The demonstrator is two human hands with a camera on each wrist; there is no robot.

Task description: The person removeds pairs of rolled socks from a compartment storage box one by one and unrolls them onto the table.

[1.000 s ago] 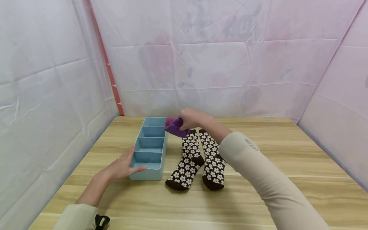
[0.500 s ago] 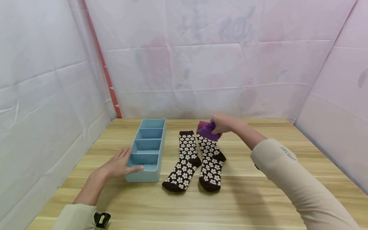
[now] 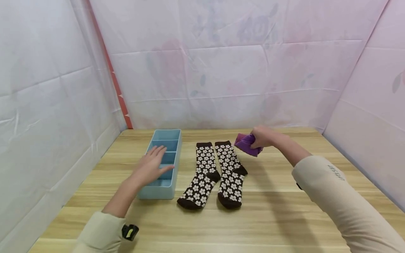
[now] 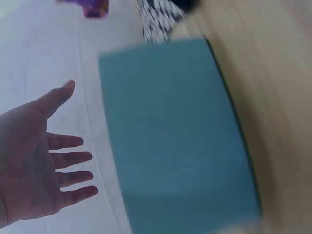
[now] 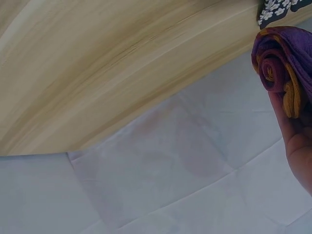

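Observation:
My right hand (image 3: 265, 136) grips a purple rolled-up sock bundle (image 3: 248, 144) above the table, to the right of two flat socks. In the right wrist view the sock bundle (image 5: 278, 68) shows a spiral edge with mustard bands. Two dark socks with white flowers, the left sock (image 3: 202, 175) and the right sock (image 3: 230, 175), lie side by side with toes toward me. My left hand (image 3: 148, 168) hovers over the light blue divided box (image 3: 158, 192), fingers straight and spread. In the left wrist view that hand (image 4: 39, 161) holds nothing, apart from the box's end wall (image 4: 170, 141).
The wooden table (image 3: 202, 232) has white cloth walls at its back and sides; a red strip (image 3: 110, 66) runs down the back left corner. Several compartments divide the box. A black wrist strap (image 3: 129, 232) is on the left sleeve.
My right hand has carried the purple sock bundle rightward, from beside the box past the flowered socks. The left hand has let go of the box's near left corner and risen over it.

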